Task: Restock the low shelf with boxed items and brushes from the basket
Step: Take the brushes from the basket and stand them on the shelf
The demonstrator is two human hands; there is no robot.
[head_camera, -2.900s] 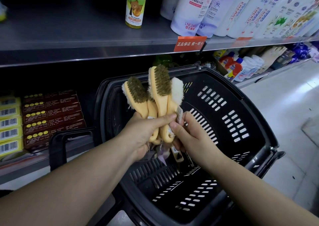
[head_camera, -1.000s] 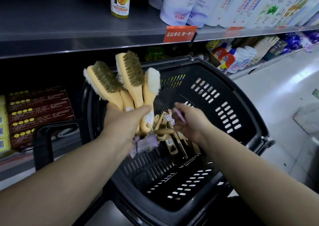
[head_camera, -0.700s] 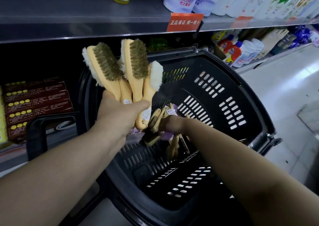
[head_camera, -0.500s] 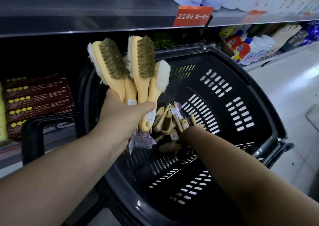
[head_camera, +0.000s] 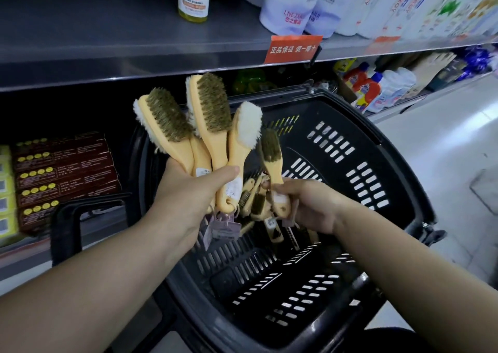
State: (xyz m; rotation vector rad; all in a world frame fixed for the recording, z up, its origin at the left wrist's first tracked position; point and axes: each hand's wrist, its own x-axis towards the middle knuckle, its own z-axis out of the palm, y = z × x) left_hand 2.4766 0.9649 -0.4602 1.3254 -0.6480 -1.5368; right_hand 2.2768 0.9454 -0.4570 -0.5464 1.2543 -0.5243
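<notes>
gripping brushes [head_camera: 204,126], both hands; basket [head_camera: 377,148] blocks low shelf [head_camera: 24,247].

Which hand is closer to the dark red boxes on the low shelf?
Left. The left hand holds its brushes just right of the dark red boxes; the right hand is farther right, over the basket.

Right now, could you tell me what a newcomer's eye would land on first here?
Probably the fan of yellow brushes in the left hand, raised at centre above the black basket. Beside it, the right hand lifts one more brush from the pile in the basket. Dark red boxes sit stacked on the low shelf at left.
</notes>
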